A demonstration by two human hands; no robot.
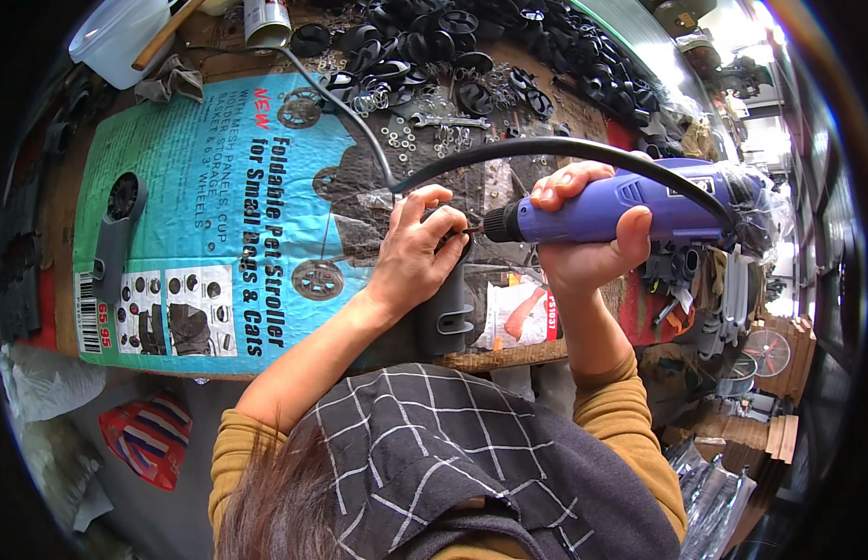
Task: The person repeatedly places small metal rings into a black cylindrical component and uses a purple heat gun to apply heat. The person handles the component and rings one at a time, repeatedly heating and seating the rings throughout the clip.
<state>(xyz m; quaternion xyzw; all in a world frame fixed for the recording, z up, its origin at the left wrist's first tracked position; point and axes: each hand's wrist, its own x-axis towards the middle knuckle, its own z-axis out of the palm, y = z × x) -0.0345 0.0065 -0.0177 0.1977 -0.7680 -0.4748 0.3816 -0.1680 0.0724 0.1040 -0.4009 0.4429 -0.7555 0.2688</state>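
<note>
My right hand [583, 252] grips a purple electric screwdriver [630, 201], held level with its black nose pointing left. Its thin bit reaches the fingertips of my left hand [410, 252]. My left hand is closed around the upper end of a dark grey plastic bracket [443, 303] at the table's front edge; whether a screw sits between the fingers is hidden. A bent grey metal tube [354, 121] runs from the back of the table down to the bracket's top. From the screwdriver's rear, a thick black cable [564, 147] arcs left above both hands.
A printed cardboard sheet [238, 187] covers the table, with a similar grey bracket [121, 229] on it. Behind lie washers [398, 135], springs [373, 98], a wrench [451, 120] and piled black wheel parts [434, 42]. A tin can [266, 23] and clear tub [117, 42] stand back left.
</note>
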